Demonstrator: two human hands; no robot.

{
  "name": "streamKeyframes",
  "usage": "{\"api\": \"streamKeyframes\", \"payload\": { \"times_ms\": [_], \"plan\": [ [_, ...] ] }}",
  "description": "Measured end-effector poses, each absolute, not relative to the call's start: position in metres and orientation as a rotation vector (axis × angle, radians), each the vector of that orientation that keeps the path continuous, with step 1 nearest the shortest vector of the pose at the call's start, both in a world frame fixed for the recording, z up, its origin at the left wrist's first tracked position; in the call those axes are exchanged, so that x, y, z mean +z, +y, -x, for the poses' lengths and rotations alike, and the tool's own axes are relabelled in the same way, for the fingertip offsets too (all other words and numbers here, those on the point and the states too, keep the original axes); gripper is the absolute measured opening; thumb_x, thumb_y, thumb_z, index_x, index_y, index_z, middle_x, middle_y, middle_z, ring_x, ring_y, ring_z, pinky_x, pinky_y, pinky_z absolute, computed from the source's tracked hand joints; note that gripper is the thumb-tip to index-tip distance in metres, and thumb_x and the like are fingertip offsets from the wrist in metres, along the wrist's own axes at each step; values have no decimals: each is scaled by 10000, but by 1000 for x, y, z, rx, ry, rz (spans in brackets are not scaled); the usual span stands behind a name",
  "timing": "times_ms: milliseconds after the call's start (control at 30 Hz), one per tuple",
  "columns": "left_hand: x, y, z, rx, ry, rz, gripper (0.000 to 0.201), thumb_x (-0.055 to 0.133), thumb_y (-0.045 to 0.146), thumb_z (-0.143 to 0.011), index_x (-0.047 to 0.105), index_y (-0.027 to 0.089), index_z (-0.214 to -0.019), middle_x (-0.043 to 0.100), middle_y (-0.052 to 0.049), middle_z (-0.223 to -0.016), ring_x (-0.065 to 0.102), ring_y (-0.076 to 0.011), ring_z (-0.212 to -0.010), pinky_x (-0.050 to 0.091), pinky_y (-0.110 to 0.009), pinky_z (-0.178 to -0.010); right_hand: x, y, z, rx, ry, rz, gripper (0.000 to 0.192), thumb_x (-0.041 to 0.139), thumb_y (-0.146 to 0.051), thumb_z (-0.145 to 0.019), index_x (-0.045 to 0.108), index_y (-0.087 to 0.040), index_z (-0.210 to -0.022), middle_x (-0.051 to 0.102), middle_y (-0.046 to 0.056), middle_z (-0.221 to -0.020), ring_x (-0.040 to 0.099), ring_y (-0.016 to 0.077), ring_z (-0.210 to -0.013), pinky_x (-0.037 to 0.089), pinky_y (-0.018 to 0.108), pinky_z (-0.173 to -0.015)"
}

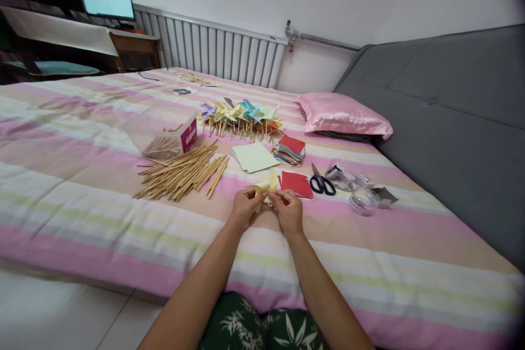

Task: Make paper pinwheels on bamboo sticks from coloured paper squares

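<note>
Pale yellow paper, its corners folded up like a pinwheel, is between my two hands just above the bed. My left hand is closed on its left side. At its middle, my right hand pinches with thumb and finger; any small part between them is too small to make out. A few tiny whitish bits lie below the paper, partly hidden by my hands. Beyond it is a stack of pale green paper sheets. Red paper squares lie right beside my right hand.
Wooden sticks lie in a heap at left, near a clear plastic box. Finished pinwheels form a row behind. Scissors, a clear round container and a coloured paper stack are at right. A pink pillow lies farther back.
</note>
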State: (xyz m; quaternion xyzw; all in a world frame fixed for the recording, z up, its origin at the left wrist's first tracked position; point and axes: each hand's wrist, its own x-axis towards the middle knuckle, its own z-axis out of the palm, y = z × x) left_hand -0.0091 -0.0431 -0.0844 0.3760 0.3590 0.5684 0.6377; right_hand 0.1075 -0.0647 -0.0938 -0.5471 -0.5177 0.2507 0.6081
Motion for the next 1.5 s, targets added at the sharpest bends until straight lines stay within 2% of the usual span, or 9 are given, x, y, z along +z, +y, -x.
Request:
{"api": "streamKeyframes", "payload": {
  "times_ms": [200, 367, 567, 667, 833, 967, 1100, 1233, 1500],
  "plan": [
    [-87, -41, 9, 1290, 802, -874, 258, 804, 279, -504, 604, 121, -545, 544, 9, -536, 491, -84, -482, 454, -221, -477, -93, -68, -108, 551, -1184, 1279, 272, 661, -416, -713, 725, -167, -800, 556, 27, -761, 518, 142, -678, 427, 263, -622],
    [-83, -44, 9, 1284, 772, -880, 287, 806, 279, -509, 561, 129, -501, 507, 26, -503, 470, -77, -468, 482, -240, -495, -90, -72, -107, 424, -1258, 1334, 252, 635, -420, -750, 716, -190, -810, 547, 19, -782, 466, 117, -607, 404, 248, -587],
    [-84, -44, 9, 1252, 739, -880, 272, 806, 275, -517, 583, 121, -546, 538, 12, -539, 503, -90, -496, 502, -260, -522, -87, -74, -108, 230, -1373, 1379, 219, 605, -400, -791, 695, -201, -810, 548, 27, -849, 475, 115, -618, 405, 273, -679],
    [-85, -44, 9, 1246, 749, -876, 269, 801, 281, -522, 595, 114, -571, 558, 4, -559, 517, -92, -506, 497, -249, -517, -87, -75, -108, 193, -1416, 1374, 216, 580, -394, -810, 677, -201, -824, 540, 30, -873, 501, 134, -685, 399, 296, -730],
    [-84, -44, 9, 1251, 767, -873, 274, 791, 283, -527, 575, 117, -562, 539, 26, -532, 498, -72, -482, 471, -217, -498, -85, -78, -106, 203, -1443, 1322, 189, 580, -373, -817, 667, -206, -825, 515, 38, -934, 524, 188, -909, 367, 351, -849],
    [-82, -46, 9, 1248, 774, -886, 271, 771, 260, -541, 538, 124, -517, 487, 46, -467, 430, -48, -427, 405, -182, -433, -86, -79, -107, 301, -1415, 1259, 188, 596, -375, -804, 680, -207, -800, 474, 59, -1047, 513, 178, -915, 428, 302, -762],
    [-83, -46, 9, 1234, 764, -902, 239, 768, 244, -538, 565, 117, -541, 522, 31, -494, 458, -63, -451, 425, -201, -457, -90, -77, -108, 332, -1373, 1269, 201, 605, -385, -790, 688, -202, -796, 460, 70, -1089, 502, 174, -893, 456, 278, -689],
    [-86, -45, 10, 1223, 757, -915, 239, 775, 265, -545, 639, 97, -646, 604, -12, -597, 530, -96, -524, 464, -231, -512, -94, -74, -109, 350, -1339, 1305, 229, 610, -414, -778, 692, -201, -796, 480, 81, -1097, 481, 199, -965, 463, 272, -667],
    [-87, -45, 11, 1210, 755, -929, 286, 789, 303, -539, 662, 94, -686, 628, -25, -634, 540, -100, -539, 463, -230, -518, -93, -74, -110, 354, -1352, 1327, 207, 621, -399, -770, 698, -207, -784, 514, 84, -1097, 453, 223, -1031, 443, 291, -720]
  ]
}}
